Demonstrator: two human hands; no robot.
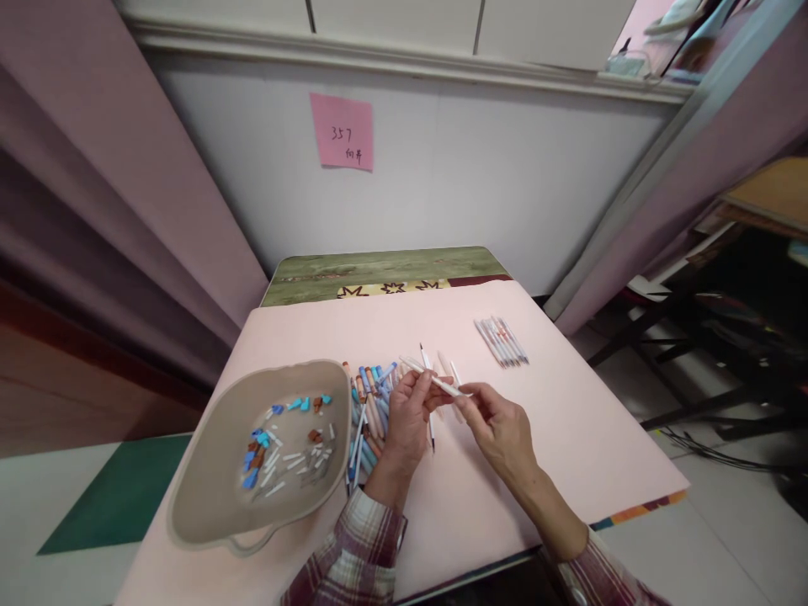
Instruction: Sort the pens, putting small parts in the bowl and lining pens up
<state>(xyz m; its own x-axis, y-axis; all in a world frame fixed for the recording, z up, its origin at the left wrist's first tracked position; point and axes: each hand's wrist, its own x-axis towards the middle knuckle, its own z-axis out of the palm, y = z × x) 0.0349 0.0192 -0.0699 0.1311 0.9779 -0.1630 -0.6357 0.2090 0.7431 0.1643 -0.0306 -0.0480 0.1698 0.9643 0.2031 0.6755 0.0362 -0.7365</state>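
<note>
A slim white pen point(445, 386) is held between my two hands, slanting down to the right. My left hand point(409, 412) pinches it along its middle with thumb and fingers. The fingers of my right hand point(498, 425) are closed on its right end. A thin refill point(432, 431) with dark tips lies on the pink table cover behind and under my left fingers. Beside my left hand is a pile of blue, orange and pale pen parts point(371, 385), partly hidden by that hand. A few pale tubes point(444, 364) lie just beyond the fingers.
A beige basin point(189, 480) on the left holds small blue, brown and white pieces. A row of several pens point(502, 341) lies at the right rear of the pink table cover point(568, 421). A pink note point(342, 132) is on the wall; curtains hang at both sides.
</note>
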